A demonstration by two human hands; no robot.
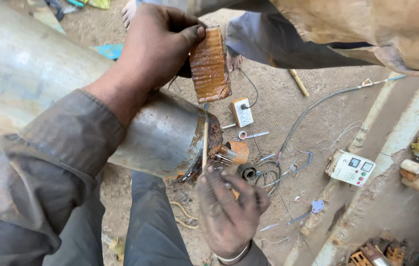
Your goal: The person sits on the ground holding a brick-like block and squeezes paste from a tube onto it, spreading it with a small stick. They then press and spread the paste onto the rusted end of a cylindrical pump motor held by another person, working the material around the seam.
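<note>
Rust-brown and ridged, a block of metal (210,66) sits gripped in the left hand (157,47) at the upper middle of the frame, thumb pressed on its top edge and fingers wrapped behind. It hangs just above a thin rod (205,145) that stands against the rusty end of a big steel cylinder (157,135) lying across the person's lap. Lower down, the right hand (229,212) is closed around the foot of that rod, fingers curled and greasy, right beside the toothed shaft (225,157) and the orange cap (240,151) on the cylinder's end.

Judged from this, the block serves as a hammer on the rod. Done well, the right hand would keep the rod straight and seated on the rim, fingers low and clear of the top, while the block comes down flat and square.

Beyond, on the dirt floor, lie a white socket box (242,112), loose wires (268,175) and a white meter (351,168) at the right.
</note>
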